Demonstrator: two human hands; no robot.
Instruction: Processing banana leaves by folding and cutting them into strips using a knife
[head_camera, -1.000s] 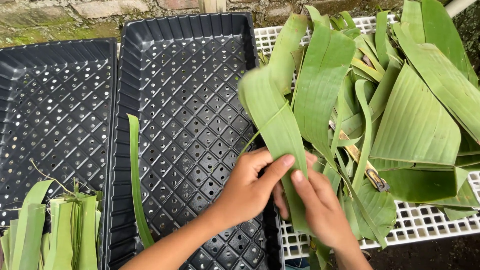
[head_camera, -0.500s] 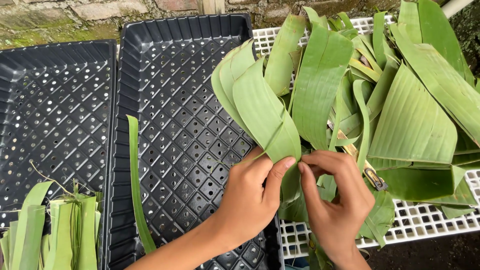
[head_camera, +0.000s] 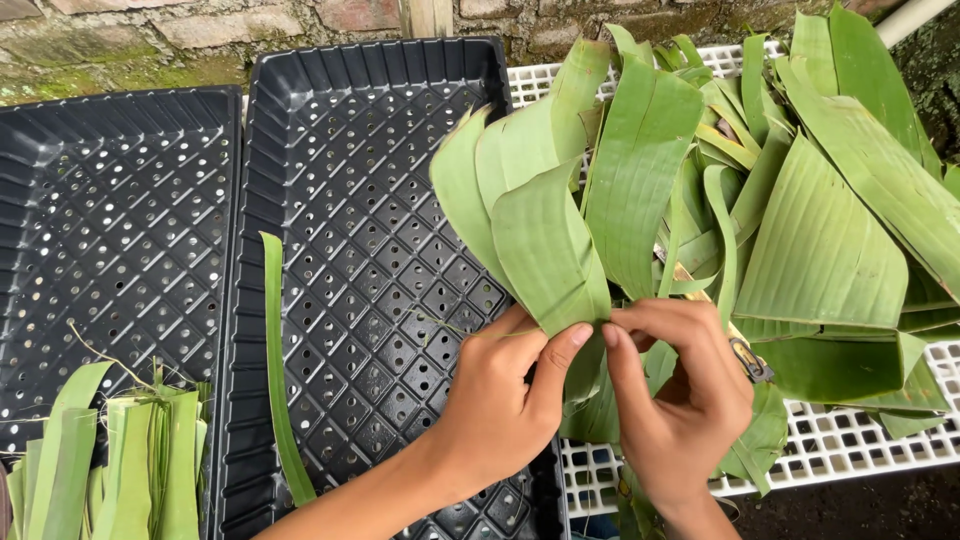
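Scanning left to right, we see cut leaf strips (head_camera: 100, 460) piled in the far-left black perforated tray (head_camera: 60, 200), one narrow strip (head_camera: 278, 380) lying along the middle black tray (head_camera: 380, 120), and loose banana leaves (head_camera: 820, 230) heaped on the white grid crate (head_camera: 840, 450). Our left hand (head_camera: 500, 400) pinches the base of a fanned leaf bundle (head_camera: 530, 220) held over the middle tray's right edge, right hand (head_camera: 680, 400) pinching the same spot, fingertips nearly touching. We judge it best to keep both pinches tight at the base and layers aligned, so nothing slips.
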